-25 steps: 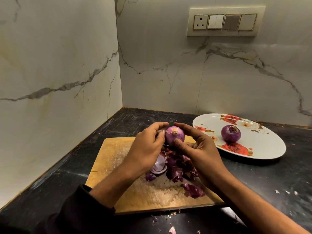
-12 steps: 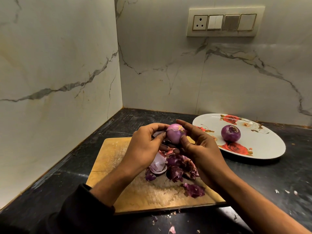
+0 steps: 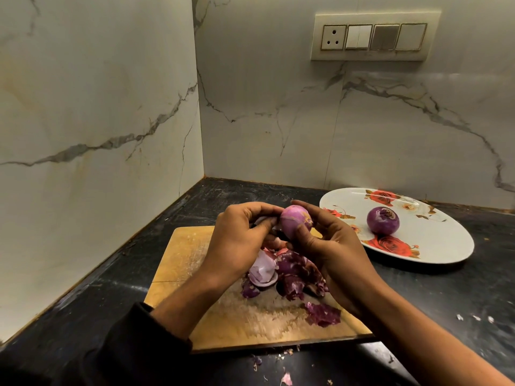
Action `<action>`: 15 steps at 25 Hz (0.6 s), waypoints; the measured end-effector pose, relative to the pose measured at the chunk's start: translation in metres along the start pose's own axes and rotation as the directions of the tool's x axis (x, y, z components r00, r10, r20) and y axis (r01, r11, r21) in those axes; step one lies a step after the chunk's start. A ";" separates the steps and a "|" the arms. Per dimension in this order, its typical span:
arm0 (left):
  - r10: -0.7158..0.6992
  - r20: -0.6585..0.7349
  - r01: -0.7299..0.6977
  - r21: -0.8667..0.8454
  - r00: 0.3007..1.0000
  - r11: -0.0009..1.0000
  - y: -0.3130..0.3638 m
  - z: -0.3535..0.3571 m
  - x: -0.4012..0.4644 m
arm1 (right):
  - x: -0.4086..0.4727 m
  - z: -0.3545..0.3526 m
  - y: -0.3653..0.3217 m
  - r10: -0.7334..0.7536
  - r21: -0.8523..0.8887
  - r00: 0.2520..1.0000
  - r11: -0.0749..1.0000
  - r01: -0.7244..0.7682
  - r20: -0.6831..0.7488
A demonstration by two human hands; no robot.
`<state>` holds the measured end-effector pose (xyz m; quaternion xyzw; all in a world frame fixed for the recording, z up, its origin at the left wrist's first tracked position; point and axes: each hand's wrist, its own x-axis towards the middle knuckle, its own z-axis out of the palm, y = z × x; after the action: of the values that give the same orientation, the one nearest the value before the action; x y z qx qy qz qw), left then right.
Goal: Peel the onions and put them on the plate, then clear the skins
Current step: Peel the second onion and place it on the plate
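Note:
Above the wooden cutting board (image 3: 184, 254), my right hand (image 3: 331, 252) grips a purple onion (image 3: 294, 221) between thumb and fingers. My left hand (image 3: 239, 240) pinches a pale strip of skin at the onion's left side. A heap of purple onion skins (image 3: 289, 277) lies on the board under my hands, with one loose piece (image 3: 323, 314) nearer the front. One peeled onion (image 3: 382, 220) rests on the white plate (image 3: 446, 246) with red roses at the right.
The board sits on a dark countertop (image 3: 446, 296) in a corner of marble walls. Small skin scraps (image 3: 284, 377) lie on the counter in front of the board and at the right. A switch panel (image 3: 374, 37) is on the back wall.
The onion has been turned in my hands and lifted slightly. My left fingers have shifted to its left side and now pinch a bit of skin.

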<state>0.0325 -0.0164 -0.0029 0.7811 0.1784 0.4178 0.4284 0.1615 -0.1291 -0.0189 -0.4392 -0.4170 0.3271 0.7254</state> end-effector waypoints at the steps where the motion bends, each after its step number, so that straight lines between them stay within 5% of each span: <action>1: -0.012 -0.010 0.012 -0.012 1.000 1.000 0.000 -0.001 0.001 | 0.000 0.001 -0.001 0.027 0.059 1.000 0.998 -0.027 0.000; 5: -0.099 0.014 0.100 -0.065 0.995 0.993 -0.002 -0.001 0.003 | 0.001 0.001 -0.006 0.104 0.187 0.994 0.978 -0.097 -0.027; 10: -0.031 0.056 0.023 0.127 0.998 0.992 -0.001 0.003 0.000 | 0.000 0.000 -0.007 0.063 0.011 0.992 0.998 -0.062 -0.112; 15: 0.071 0.093 -0.078 0.077 0.993 0.994 0.003 0.002 0.000 | -0.003 -0.002 -0.008 0.035 -0.168 0.994 0.984 -0.053 -0.108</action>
<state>0.0337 -0.0189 -0.0015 0.8218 0.1462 0.3905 0.3884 0.1627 -0.1354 -0.0131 -0.5254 -0.3952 0.2828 0.6984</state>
